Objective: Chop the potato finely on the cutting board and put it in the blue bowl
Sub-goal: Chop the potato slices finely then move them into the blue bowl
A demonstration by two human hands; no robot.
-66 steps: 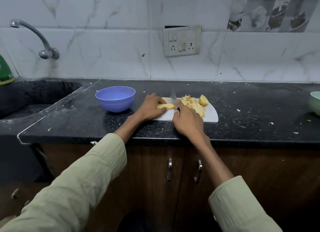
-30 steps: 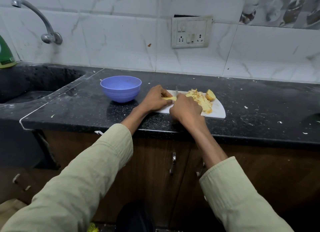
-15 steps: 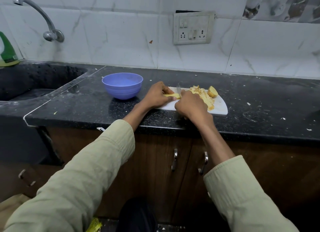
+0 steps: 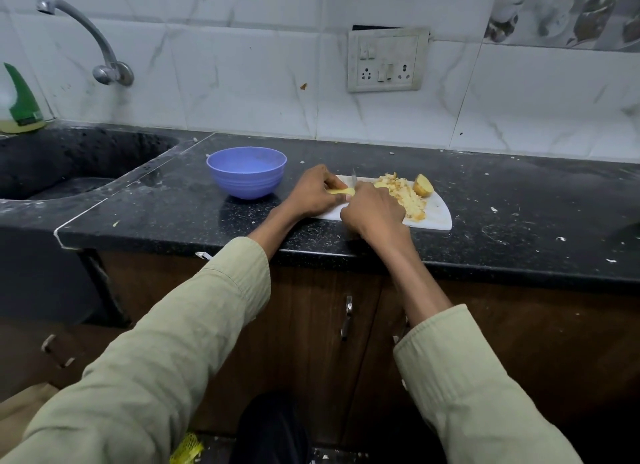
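On the black counter lies a white cutting board [image 4: 437, 211]. My left hand [image 4: 313, 194] pinches a pale yellow potato slice [image 4: 341, 191] down on the board's left end. My right hand [image 4: 374, 211] grips a knife; only the tip of its blade [image 4: 354, 178] shows above the hand, right beside the slice. A heap of chopped potato [image 4: 401, 195] covers the board's middle, and an uncut potato chunk [image 4: 424, 184] sits at its far right. The blue bowl [image 4: 246, 171] stands to the left of the board, and nothing shows inside it.
A black sink [image 4: 69, 166] with a wall tap [image 4: 86, 34] lies at the left, a green-capped bottle [image 4: 20, 100] behind it. A switch socket [image 4: 387, 60] is on the tiled wall. Potato scraps dot the counter [image 4: 519, 214] at the right. Cabinet doors [image 4: 347, 316] hang below the counter edge.
Both hands stay on the board, the knife working up and down at the slice my left hand holds. The camera has shifted a little; the bowl and chopped heap have not moved.
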